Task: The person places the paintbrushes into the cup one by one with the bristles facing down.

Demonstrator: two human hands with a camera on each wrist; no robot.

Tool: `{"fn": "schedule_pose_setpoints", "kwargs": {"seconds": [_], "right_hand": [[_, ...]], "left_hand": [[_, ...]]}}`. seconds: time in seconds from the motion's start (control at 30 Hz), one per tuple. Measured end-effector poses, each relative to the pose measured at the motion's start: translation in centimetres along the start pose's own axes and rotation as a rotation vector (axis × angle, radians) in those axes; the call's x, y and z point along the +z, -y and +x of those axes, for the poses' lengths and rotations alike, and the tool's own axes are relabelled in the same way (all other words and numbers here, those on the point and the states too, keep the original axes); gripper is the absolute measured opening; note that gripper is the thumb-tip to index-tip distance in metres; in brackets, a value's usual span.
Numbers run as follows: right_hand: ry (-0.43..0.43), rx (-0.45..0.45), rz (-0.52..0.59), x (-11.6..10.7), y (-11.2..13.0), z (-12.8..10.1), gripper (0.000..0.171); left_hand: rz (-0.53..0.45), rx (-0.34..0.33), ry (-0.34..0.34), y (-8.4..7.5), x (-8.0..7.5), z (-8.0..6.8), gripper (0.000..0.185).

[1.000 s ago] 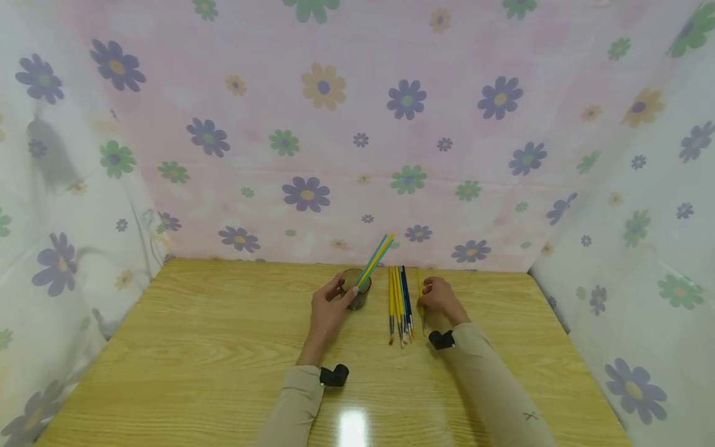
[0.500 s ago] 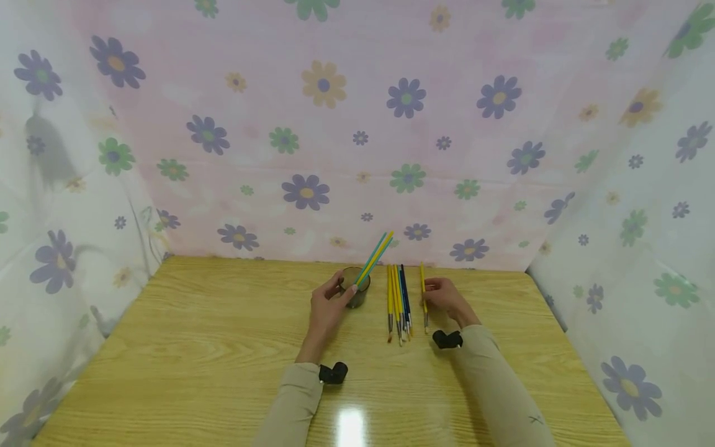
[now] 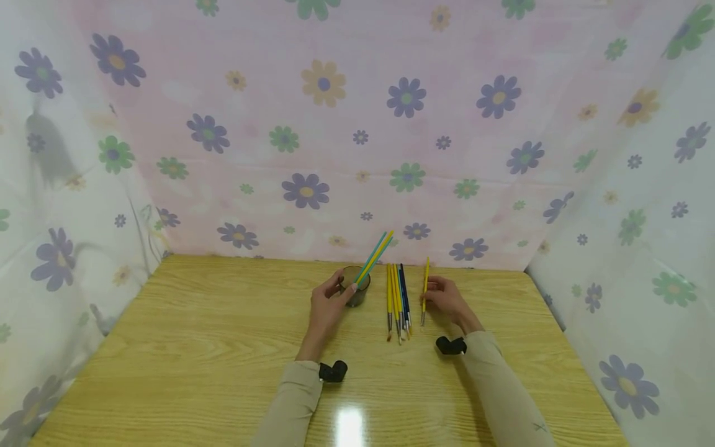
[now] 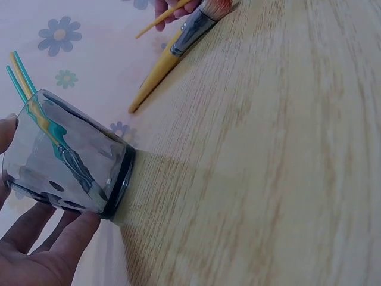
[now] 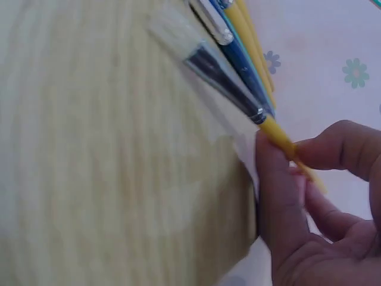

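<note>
- The right hand (image 3: 444, 299) pinches a yellow-handled brush (image 3: 425, 289) between thumb and fingers, about midway along the handle. In the right wrist view the thumb and fingertips (image 5: 280, 179) close on the yellow shaft just behind the metal ferrule, with the pale bristles pointing away from the palm.
- That brush is lifted off the tabletop (image 3: 223, 347) and tilted, bristle end down toward the person and handle end up toward the back. A mid-handle grip like this probably keeps the brush balanced and easy to turn.
- The left hand (image 3: 326, 307) curls around a dark translucent glass cup (image 3: 355, 293), fingers on its near and left side; in the left wrist view the fingertips (image 4: 53, 232) press its wall near the base. The hold looks meant to steady the cup so it does not tip or slide.
- Inside the cup, a few brushes (image 3: 375, 257) with teal and yellow handles lean to the right, handles up and bristles at the bottom, as the left wrist view shows through the glass.
- Between the two hands, a row of brushes (image 3: 398, 301) with yellow and blue handles lies flat, side by side, bristles toward the person, just right of the cup and within easy reach of the right hand.
- Flowered cloth (image 3: 346, 124) hangs behind and at both sides of the tabletop.
</note>
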State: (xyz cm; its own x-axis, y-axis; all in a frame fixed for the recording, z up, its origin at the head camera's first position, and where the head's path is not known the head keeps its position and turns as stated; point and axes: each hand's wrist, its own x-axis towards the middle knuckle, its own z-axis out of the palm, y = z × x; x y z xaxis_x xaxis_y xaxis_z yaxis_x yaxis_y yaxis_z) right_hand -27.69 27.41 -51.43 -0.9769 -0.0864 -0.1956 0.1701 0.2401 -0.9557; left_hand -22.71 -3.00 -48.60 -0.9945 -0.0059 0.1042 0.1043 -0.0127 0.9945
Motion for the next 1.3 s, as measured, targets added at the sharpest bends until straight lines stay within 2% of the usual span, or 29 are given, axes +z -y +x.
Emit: {"fn": "schedule_pose_setpoints", "kwargs": {"seconds": [0.3, 0.53, 0.8, 1.3], "right_hand": [[-0.048, -0.069, 0.083, 0.4, -0.7, -0.4, 0.057], [-0.085, -0.148, 0.171, 1.3, -1.0, -1.3, 0.059], [-0.114, -0.237, 0.305, 2.6, -1.2, -1.7, 0.054], [-0.202, -0.296, 0.43, 5.5, 0.2, -3.0, 0.046]], "left_hand": [[-0.003, 0.008, 0.002, 0.1, 0.1, 0.0, 0.058], [0.014, 0.01, -0.025, 3.9, 0.3, 1.7, 0.061], [0.024, 0.019, -0.027, 4.0, 0.2, 1.7, 0.059], [0.048, 0.033, -0.038, 4.0, 0.4, 1.5, 0.058]]}}
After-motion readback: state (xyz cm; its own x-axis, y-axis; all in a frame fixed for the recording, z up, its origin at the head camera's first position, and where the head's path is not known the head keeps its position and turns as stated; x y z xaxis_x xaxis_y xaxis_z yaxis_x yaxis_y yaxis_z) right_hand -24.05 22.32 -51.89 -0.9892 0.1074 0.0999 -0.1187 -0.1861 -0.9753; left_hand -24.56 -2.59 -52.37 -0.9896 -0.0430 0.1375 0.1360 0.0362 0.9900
